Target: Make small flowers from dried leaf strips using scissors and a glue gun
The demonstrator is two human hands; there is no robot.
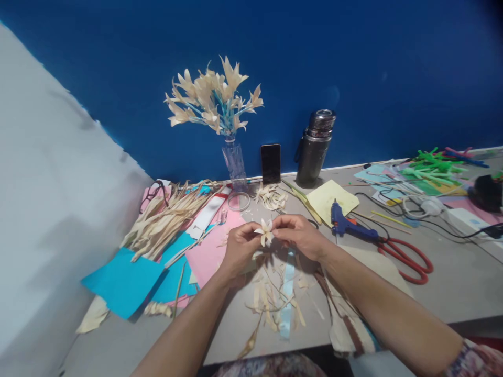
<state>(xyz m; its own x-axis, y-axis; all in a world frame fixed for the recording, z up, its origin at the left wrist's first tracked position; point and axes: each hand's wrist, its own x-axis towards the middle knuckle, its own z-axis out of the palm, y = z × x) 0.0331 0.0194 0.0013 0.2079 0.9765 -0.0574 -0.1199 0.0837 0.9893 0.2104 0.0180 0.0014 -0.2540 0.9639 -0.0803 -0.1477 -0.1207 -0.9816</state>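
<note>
Between my two hands, over the middle of the table, is a small cream-coloured handmade flower (pixel 265 233) with pointed petals. My left hand (pixel 242 246) pinches it from the left between thumb and fingertips. From the other side, the thumb and forefinger of my right hand (pixel 295 235) close on the petals. Under the hands lie cut strips of dried husk (pixel 267 298) and a pale blue strip of paper (pixel 288 293). Similar cream flowers (pixel 214 91) on blue stems stand in a clear plastic bottle (pixel 234 163) against the wall.
On the left lie dried husks (pixel 168 222), blue paper (pixel 123 283) and pink paper (pixel 206 254). A phone (pixel 271 163) and a flask (pixel 315 149) stand at the back. A blue glue gun (pixel 349 228), red-handled scissors (pixel 408 262), cables and green pipe cleaners (pixel 434 165) are on the right.
</note>
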